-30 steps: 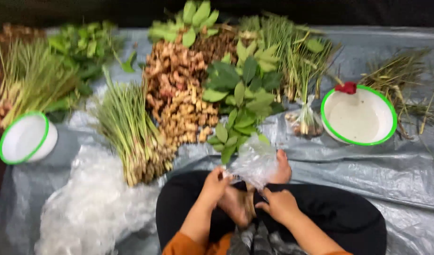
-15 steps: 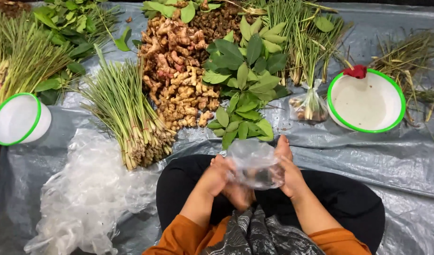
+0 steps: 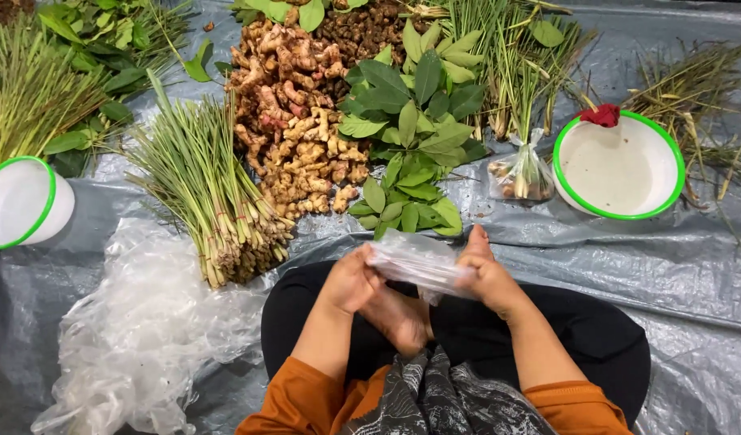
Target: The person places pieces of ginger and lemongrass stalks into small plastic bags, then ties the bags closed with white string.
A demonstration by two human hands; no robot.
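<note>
I sit cross-legged on a grey plastic sheet (image 3: 693, 266). A small clear plastic bag (image 3: 415, 262) is stretched between my two hands over my lap. My left hand (image 3: 350, 280) grips its left end and my right hand (image 3: 485, 274) grips its right end. The bag looks empty and flattened. Just beyond my hands lie green leaves (image 3: 415, 153) and a heap of ginger-like roots (image 3: 302, 137). A bundle of lemongrass stalks (image 3: 205, 193) lies to the left of them.
A pile of clear plastic bags (image 3: 137, 330) lies at my left. A white bowl with a green rim (image 3: 620, 205) holding a red scrap stands at right; another bowl (image 3: 20, 201) stands at far left. A filled small bag (image 3: 522, 173) rests near the right bowl. Grass bundles lie around.
My hands have pulled the clear bag flat and sideways between them; earlier it was puffed up and held higher. The view has tilted down toward my lap.
</note>
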